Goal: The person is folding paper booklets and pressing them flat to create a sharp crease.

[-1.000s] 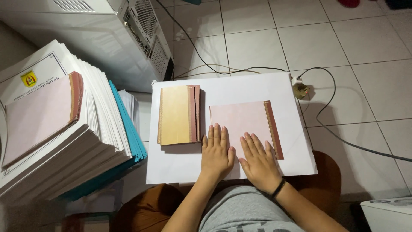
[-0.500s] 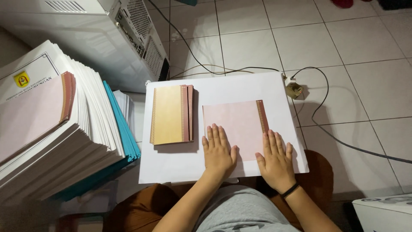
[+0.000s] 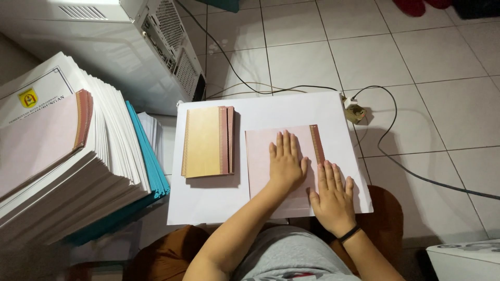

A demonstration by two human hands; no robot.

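A pale pink booklet [image 3: 260,156] with a brown spine strip along its right edge lies on a large white sheet [image 3: 208,203] on my lap board. My left hand [image 3: 285,162] lies flat on the middle of the booklet, fingers together. Flat at the booklet's lower right, my right hand [image 3: 333,196] presses over the end of the brown strip [image 3: 316,143]; a black band circles its wrist. To the left lies a small stack of yellow booklets [image 3: 204,141] with brown spines, untouched.
A tall slanting pile of printed booklets and papers [image 3: 57,156] with teal covers [image 3: 151,161] underneath stands at the left. A white machine [image 3: 120,41] sits at the back left. A black cable [image 3: 385,151] and a plug [image 3: 355,112] lie on the tiled floor at right.
My left hand has slid up toward the booklet's middle. My right hand has moved right and down onto the lower end of the brown spine strip.
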